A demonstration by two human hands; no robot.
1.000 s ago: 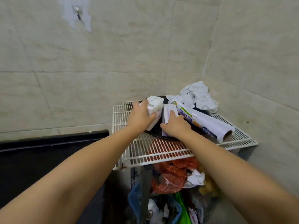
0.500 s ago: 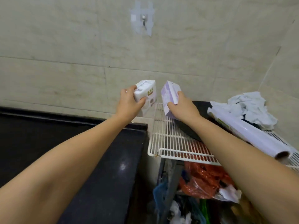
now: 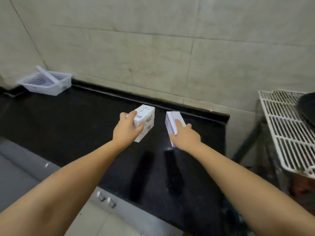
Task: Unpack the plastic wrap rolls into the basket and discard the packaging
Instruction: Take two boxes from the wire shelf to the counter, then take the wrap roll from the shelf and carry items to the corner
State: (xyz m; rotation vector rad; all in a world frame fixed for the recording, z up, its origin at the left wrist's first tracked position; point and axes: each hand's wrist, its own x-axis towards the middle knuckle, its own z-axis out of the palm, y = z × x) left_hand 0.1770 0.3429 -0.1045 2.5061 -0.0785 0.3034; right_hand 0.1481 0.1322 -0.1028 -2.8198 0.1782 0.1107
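My left hand (image 3: pixel 127 129) grips a white box with green print (image 3: pixel 144 122), held above the black counter (image 3: pixel 68 126). My right hand (image 3: pixel 185 137) grips a pale purple box (image 3: pixel 173 121) beside it, a short gap between the two boxes. A white perforated plastic basket (image 3: pixel 46 82) stands at the far left of the counter against the tiled wall, well away from both hands.
A white wire rack (image 3: pixel 286 132) stands to the right of the counter, with a dark round object (image 3: pixel 306 109) on it. Cabinet fronts with metal handles (image 3: pixel 105 199) run below the counter's near edge. Tiled wall lies behind.
Both hands lifted the two boxes off the wire rack and carried them left over the black counter. The view swung left, so the basket came into sight and the rack's contents left it.
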